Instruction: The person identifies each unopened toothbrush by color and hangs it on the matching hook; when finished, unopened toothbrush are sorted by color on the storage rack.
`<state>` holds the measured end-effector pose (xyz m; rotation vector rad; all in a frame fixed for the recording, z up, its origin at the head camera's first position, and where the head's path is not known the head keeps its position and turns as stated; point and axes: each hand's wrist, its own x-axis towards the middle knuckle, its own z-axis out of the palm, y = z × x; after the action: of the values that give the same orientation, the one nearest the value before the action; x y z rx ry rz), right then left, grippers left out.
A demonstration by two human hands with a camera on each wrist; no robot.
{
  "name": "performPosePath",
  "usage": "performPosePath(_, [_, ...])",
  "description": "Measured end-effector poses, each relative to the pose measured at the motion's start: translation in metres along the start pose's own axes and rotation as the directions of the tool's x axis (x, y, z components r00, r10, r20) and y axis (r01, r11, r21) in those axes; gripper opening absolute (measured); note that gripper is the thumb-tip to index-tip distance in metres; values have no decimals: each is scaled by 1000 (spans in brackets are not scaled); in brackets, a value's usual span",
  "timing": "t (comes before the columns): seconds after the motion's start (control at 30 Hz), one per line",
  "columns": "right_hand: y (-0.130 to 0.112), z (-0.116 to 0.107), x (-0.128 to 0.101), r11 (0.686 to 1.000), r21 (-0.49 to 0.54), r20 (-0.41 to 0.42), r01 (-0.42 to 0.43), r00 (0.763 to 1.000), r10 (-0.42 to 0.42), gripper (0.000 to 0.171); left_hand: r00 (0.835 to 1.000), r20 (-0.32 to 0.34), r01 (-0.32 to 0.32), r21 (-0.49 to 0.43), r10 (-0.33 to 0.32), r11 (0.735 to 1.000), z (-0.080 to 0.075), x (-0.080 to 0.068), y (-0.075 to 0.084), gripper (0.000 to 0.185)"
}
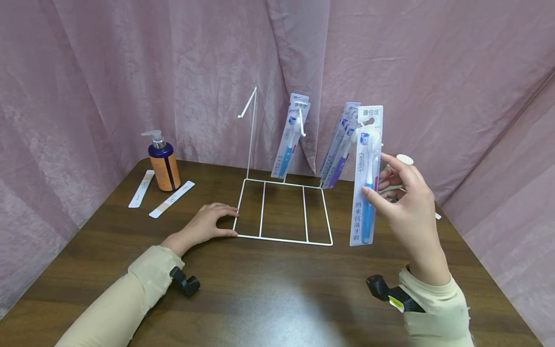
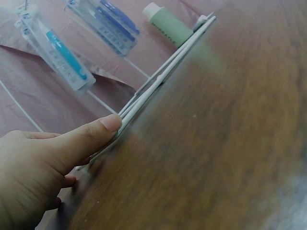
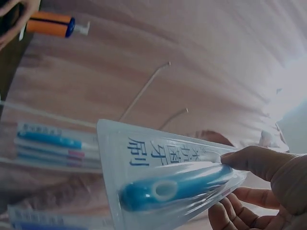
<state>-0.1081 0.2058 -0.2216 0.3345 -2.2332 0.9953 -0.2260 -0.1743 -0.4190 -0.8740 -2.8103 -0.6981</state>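
My right hand (image 1: 407, 202) pinches a packaged blue toothbrush (image 1: 359, 188) along its edge, thumb in front and fingers behind. The pack stands nearly upright, its hang hole right at the tip of the right hook of a white wire display rack (image 1: 284, 239). More packaged toothbrushes (image 1: 340, 166), at least one of them purple, hang just behind it. Blue packaged toothbrushes (image 1: 284, 156) also hang from the middle hook (image 1: 302, 123); the left hook (image 1: 247, 103) is bare. At the rack base's front left corner, my left hand (image 1: 204, 224) grips the wire with thumb and fingers.
An orange and blue pump bottle (image 1: 165, 168) stands at the back left between two flat white sachets (image 1: 172, 199) (image 1: 141, 189). A green bottle with a white cap (image 2: 168, 25) is largely hidden behind my right hand in the head view. Pink curtain (image 1: 208, 72) backs the wooden table (image 1: 269, 294).
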Motion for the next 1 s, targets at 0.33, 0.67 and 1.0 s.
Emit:
performPosePath(0.33, [0,41,7,999,17,44,39,998,-39,61,1000,-7,-7,6,7,1000,0,1,0,53])
performPosePath(0.67, [5,66,11,998,-37,71,48,996,-46,60,1000,-11,-13,7,13,1000,0,1,-1,53])
performPosePath(1.0, [5,81,10,996,-70,85,63,995,-57,59,1000,-6,-3,1,3,1000,1,1,-1,54])
